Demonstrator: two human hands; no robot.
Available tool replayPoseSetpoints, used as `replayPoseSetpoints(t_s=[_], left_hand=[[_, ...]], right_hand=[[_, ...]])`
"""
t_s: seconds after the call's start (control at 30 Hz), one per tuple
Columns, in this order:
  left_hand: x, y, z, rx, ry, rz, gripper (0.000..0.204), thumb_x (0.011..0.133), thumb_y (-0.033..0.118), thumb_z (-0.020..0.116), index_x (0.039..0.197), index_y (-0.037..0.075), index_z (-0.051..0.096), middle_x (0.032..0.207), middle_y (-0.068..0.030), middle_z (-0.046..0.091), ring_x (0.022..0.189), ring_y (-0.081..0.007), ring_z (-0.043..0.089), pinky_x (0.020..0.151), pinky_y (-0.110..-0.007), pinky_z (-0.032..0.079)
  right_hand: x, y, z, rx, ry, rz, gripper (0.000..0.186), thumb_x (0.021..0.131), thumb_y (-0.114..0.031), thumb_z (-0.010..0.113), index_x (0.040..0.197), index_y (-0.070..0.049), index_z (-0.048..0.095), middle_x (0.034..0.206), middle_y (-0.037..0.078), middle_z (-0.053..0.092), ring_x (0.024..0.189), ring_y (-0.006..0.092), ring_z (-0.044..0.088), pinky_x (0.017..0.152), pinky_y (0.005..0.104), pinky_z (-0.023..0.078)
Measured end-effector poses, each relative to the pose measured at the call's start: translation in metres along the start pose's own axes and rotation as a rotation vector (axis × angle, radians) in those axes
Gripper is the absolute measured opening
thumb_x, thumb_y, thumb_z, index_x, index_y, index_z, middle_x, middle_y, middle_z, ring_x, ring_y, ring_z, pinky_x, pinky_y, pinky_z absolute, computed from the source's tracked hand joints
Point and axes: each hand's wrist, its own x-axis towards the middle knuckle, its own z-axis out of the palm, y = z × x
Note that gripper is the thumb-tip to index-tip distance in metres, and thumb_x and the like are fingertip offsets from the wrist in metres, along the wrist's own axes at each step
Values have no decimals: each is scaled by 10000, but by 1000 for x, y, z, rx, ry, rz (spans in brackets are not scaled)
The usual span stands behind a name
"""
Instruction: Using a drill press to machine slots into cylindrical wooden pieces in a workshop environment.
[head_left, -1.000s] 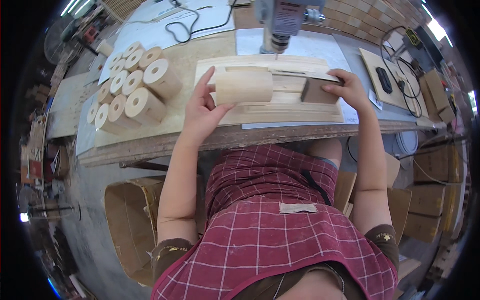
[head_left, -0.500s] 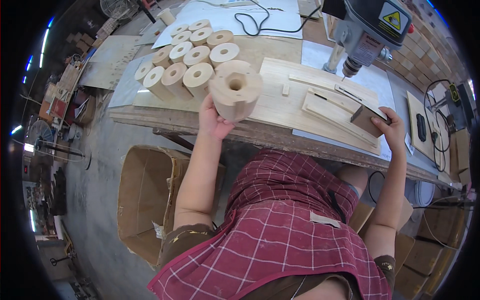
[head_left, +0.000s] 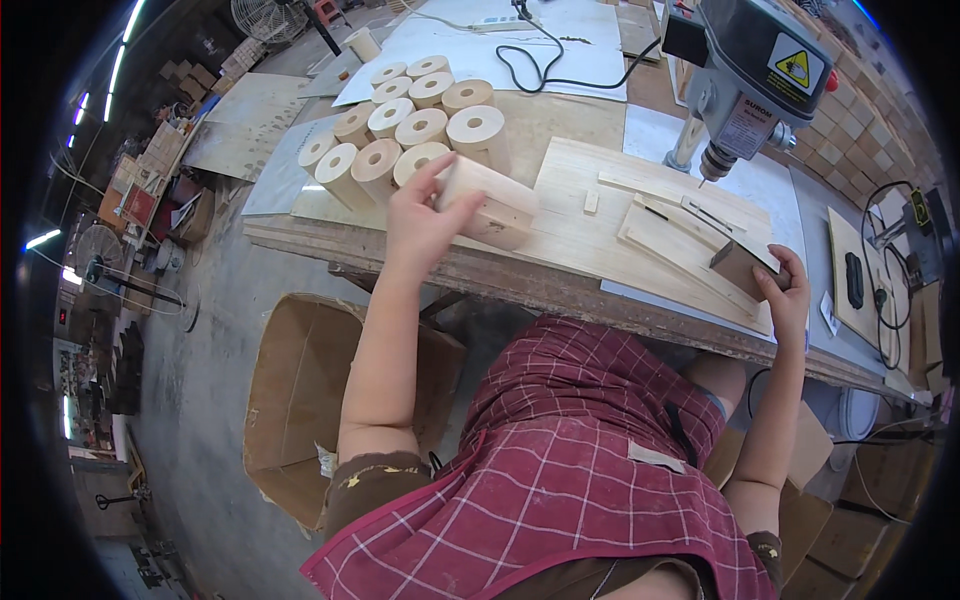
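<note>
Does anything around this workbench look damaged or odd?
Yes, mostly wear: the bench's front edge looks rough and stained, and the open cardboard box below, on the person's left, has a ragged rim.

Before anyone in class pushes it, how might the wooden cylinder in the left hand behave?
The wooden cylinder is likely stiff: it looks like thick wood, unbent where the left hand grips it. Laid on its rounded side, it could well roll. Its dull, bare surface suggests it probably isn't very slippery.
</note>
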Motion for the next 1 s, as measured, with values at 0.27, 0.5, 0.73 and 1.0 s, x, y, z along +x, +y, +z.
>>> replayPoseSetpoints(t_s=[0.27,0.5,0.73,1.0], left_hand=[[25,-8,24,1032,-138,582,498,609,192,733,1092,164,612,868,-18,625,842,-220,532,739,-369,406],[41,-32,30,1110,-36,650,439,627,186,718,1054,202,618,934,21,617,953,-202,512,869,-393,345],[58,-49,32,983,25,621,423,651,193,713,1062,184,612,1029,-5,591,1022,-223,508,876,-395,369],[27,-28,47,716,-10,652,342,718,87,652,1052,36,597,1065,-131,588,991,-306,547,838,-398,433]], right_hand=[[-5,2,0,4,17,83,296,740,-94,707,1014,-58,601,883,-3,572,828,88,513,729,223,423],[-6,2,2,89,12,75,276,739,-60,698,1001,-58,611,852,-24,557,808,70,503,720,207,417],[-2,2,-6,-20,-12,74,274,729,-44,695,991,-44,613,889,-7,577,846,86,515,752,216,418],[-2,8,-5,-82,-8,28,320,693,-102,716,994,-64,615,869,4,577,813,108,517,751,236,425]])
